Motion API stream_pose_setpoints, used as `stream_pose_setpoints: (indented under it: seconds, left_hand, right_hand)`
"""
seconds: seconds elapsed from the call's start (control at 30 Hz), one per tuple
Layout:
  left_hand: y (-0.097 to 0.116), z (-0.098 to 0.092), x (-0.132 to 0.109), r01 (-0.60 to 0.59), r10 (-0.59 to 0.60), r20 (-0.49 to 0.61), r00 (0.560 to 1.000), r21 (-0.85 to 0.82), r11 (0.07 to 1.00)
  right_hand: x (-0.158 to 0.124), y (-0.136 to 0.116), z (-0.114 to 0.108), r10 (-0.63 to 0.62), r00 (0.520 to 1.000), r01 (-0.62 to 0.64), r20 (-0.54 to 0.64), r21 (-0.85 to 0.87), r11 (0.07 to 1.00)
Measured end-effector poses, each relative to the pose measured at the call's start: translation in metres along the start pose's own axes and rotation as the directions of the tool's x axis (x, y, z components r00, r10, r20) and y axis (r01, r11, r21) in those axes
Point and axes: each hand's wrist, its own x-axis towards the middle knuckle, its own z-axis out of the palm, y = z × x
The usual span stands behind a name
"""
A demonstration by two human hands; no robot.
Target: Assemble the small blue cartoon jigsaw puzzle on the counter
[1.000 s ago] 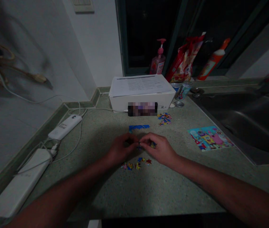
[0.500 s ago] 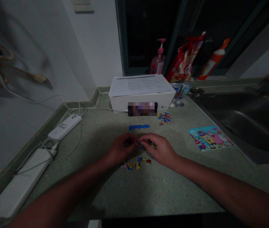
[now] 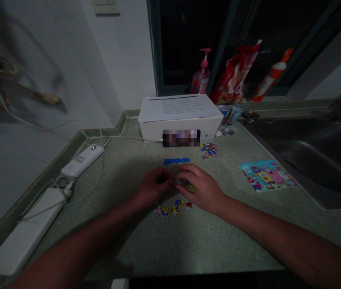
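My left hand is closed in a pinch, with a small blue puzzle piece at its fingertips. Facing it, my right hand is curled, its fingertips close to that piece. A yellow puzzle piece shows between the right thumb and palm, partly hidden by the fingers. Behind the hands lies a joined blue strip of puzzle. Several loose puzzle pieces are spread on the counter in front of the hands. Farther back sits a heap of puzzle pieces.
A colourful cartoon picture card lies at the right beside the sink. A white box with paper on top stands behind, a phone leaning on it. A power bank, white power strip and cables lie left.
My right fingers have loosened from their tight pinch, and the hand has shifted slightly. The yellow piece by the right palm sits a little lower and farther left. My left hand has barely moved.
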Motion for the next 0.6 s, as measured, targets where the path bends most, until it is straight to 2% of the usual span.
stream_pose_setpoints:
  seconds: [0.3,0.6]
  left_hand:
    - [-0.0043,-0.0004,0.0016,-0.001,0.001,0.009,1.000,-0.006,1.000]
    - [-0.0036,-0.0029,0.0019,-0.015,0.016,-0.009,1.000,0.060,0.998]
  right_hand:
    - [0.0000,0.0023,0.0000,-0.042,0.999,0.041,-0.029,-0.033,0.999]
    - [0.0013,0.0090,0.0004,0.029,0.999,-0.028,-0.023,0.030,0.999]
